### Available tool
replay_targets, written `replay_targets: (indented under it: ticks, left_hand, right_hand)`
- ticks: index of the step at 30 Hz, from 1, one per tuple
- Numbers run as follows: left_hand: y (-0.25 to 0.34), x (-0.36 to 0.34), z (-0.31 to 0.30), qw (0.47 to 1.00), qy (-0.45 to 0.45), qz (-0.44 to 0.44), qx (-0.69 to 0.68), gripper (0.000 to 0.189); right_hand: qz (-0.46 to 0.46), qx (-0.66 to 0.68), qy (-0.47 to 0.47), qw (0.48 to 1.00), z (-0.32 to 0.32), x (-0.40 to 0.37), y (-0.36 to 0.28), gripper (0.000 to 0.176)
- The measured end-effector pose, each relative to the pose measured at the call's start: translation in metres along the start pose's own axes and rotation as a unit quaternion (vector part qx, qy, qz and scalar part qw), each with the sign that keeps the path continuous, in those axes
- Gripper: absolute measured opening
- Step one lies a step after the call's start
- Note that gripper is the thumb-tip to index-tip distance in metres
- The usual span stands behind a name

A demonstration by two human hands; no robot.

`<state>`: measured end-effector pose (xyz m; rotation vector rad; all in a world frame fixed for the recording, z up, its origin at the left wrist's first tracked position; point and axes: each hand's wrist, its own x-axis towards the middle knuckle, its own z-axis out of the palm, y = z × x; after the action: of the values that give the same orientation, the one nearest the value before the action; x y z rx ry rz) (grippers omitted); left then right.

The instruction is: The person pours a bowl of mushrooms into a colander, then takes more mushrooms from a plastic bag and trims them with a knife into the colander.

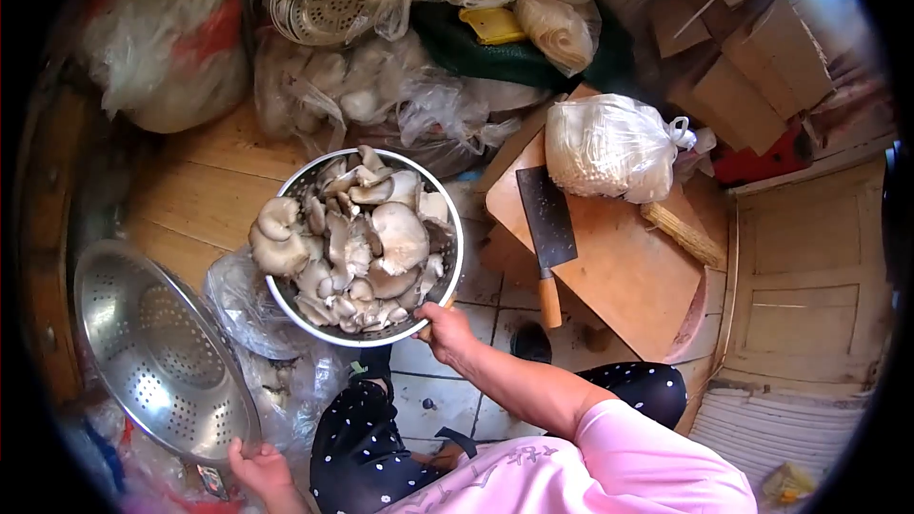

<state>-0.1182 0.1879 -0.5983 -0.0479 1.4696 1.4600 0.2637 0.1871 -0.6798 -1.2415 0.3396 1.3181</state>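
My right hand (443, 331) grips the near right rim of a round metal basin (459, 257), its fingers closed on the edge. Grey-brown oyster mushrooms (367, 243) fill the basin, with a cluster hanging over its left rim. At the lower left, my left hand (260, 469) pinches the near edge of a large steel colander (162, 343). That colander is tilted, its perforated inside facing me, and nothing lies in it. My left fingertips behind the rim are hidden.
A cleaver (546, 228) lies on a wooden board (619, 276), beside a bagged white bundle (614, 148) and a corncob-like yellow piece (682, 234). Plastic bags (381, 86) and a wire strainer (324, 5) crowd the back. Cardboard (762, 76) stands at right; tiled floor (428, 405) shows below.
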Motion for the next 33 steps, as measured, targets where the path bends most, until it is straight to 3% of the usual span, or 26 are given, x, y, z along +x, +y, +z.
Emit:
replay_targets:
  ticks: [7, 10, 13, 15, 17, 19, 21, 23, 28, 30, 33]
  left_hand:
    - [0.016, -0.003, -0.02, 0.999, -0.013, -0.037, 0.021, 0.009]
    - [0.021, -0.019, -0.001, 0.998, -0.012, -0.052, 0.045, 0.01]
    - [0.02, -0.016, -0.006, 0.995, -0.023, -0.09, 0.048, 0.011]
    - [0.019, -0.009, -0.017, 0.988, -0.111, -0.104, 0.037, 0.011]
    - [0.017, -0.014, -0.012, 0.991, -0.072, -0.107, 0.041, 0.012]
    - [0.017, -0.02, -0.005, 0.992, -0.037, -0.109, 0.046, 0.013]
    - [0.015, -0.021, -0.005, 0.989, -0.062, -0.109, 0.077, 0.016]
    - [0.014, -0.025, 0.001, 0.987, -0.079, -0.108, 0.09, 0.017]
    - [0.012, -0.047, 0.031, 0.98, -0.113, -0.132, 0.1, 0.019]
    - [0.014, -0.056, 0.038, 0.973, -0.171, -0.104, 0.115, 0.019]
    - [0.012, -0.08, 0.059, 0.972, -0.191, -0.042, 0.13, 0.016]
  right_hand:
    - [-0.015, 0.017, 0.022, 0.999, -0.015, 0.025, 0.025, 0.019]
    - [-0.02, 0.03, 0.052, 0.998, -0.02, 0.041, 0.031, 0.016]
    - [0.015, -0.041, 0.085, 0.995, -0.038, 0.059, 0.032, 0.018]
    - [0.018, -0.042, 0.072, 0.996, -0.045, 0.065, 0.03, 0.018]
    - [0.022, -0.028, 0.055, 0.998, -0.045, 0.065, 0.028, 0.017]
    - [0.011, -0.034, 0.063, 0.997, -0.039, 0.055, 0.026, 0.019]
    - [-0.002, -0.041, 0.073, 0.997, -0.037, 0.042, 0.021, 0.022]
    - [0.031, -0.132, 0.099, 0.986, -0.044, 0.028, 0.017, 0.028]
    - [0.058, -0.158, 0.111, 0.979, -0.073, -0.004, 0.036, 0.03]
    - [0.117, -0.179, 0.077, 0.974, -0.081, -0.029, 0.036, 0.032]
    - [0.139, -0.268, 0.027, 0.953, -0.084, -0.078, 0.026, 0.03]
